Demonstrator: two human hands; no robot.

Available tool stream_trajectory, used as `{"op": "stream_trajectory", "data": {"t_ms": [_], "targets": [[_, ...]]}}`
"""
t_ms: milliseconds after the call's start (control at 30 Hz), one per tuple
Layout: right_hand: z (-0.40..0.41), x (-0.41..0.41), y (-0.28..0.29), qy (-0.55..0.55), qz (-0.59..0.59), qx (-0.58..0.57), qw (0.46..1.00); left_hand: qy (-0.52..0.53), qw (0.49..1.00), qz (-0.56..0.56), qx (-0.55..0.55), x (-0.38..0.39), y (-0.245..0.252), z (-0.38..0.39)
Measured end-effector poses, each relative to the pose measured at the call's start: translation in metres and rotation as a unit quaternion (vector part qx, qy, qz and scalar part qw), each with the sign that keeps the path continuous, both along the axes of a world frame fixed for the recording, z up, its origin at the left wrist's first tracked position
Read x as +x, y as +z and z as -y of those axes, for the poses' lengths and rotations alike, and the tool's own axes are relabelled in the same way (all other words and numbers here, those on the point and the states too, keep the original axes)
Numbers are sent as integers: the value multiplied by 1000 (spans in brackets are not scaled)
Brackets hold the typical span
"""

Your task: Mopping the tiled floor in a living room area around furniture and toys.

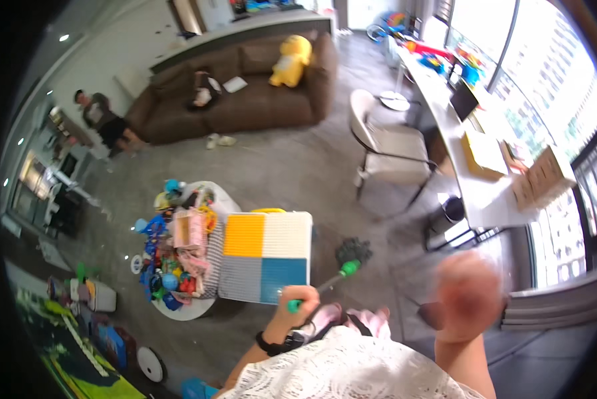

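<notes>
My left hand (298, 305), a dark watch at its wrist, is closed around the green handle of a duster or brush. The thin shaft runs forward to a green collar (350, 268) and a dark, bushy head (352, 249) over the grey floor. My right hand (468, 294) is raised close to the camera and heavily blurred. A dark rounded shape (431, 315) lies at its left side; whether the hand holds it is unclear. Just ahead of my left hand is a building-brick table (243, 282) with yellow, white, grey and blue studded panels.
A white table (223, 197) heaped with toys stands left. Farther off are a brown sofa (268, 107) bearing a yellow plush toy (292, 60), and a person (101, 117) beside it. A chair (396, 149) and white desk (488, 204) stand right. Pink shoes (371, 321) show below me.
</notes>
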State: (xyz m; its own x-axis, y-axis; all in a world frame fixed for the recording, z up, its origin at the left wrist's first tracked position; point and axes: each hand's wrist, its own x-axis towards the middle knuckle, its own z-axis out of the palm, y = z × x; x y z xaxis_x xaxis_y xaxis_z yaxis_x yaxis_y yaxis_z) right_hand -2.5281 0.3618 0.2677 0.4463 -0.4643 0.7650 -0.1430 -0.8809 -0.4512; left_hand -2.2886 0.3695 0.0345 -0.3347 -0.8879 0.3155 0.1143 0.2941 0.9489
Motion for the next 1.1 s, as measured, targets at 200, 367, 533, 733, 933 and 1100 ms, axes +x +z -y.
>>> {"op": "stream_trajectory", "data": {"t_ms": [200, 367, 533, 733, 933, 1100], "targets": [[22, 3, -217, -146, -192, 433, 868, -96, 995, 24, -21, -22, 17, 34], [-33, -26, -410, -129, 322, 892, 290, -148, 989, 1, -31, -58, 17, 20], [24, 18, -434, -124, 536, 747, 372, -374, 920, 43, -110, -113, 72, 12], [-29, -30, -347, -45, 761, 581, 284, -644, 753, -49, -127, -168, 148, 32], [-110, -76, -408, -101, 888, 415, 169, -726, 685, -59, 12, -241, 97, 29], [-119, -152, -464, -200, 906, 367, 70, -474, 868, -52, 135, -308, 34, -26]]}}
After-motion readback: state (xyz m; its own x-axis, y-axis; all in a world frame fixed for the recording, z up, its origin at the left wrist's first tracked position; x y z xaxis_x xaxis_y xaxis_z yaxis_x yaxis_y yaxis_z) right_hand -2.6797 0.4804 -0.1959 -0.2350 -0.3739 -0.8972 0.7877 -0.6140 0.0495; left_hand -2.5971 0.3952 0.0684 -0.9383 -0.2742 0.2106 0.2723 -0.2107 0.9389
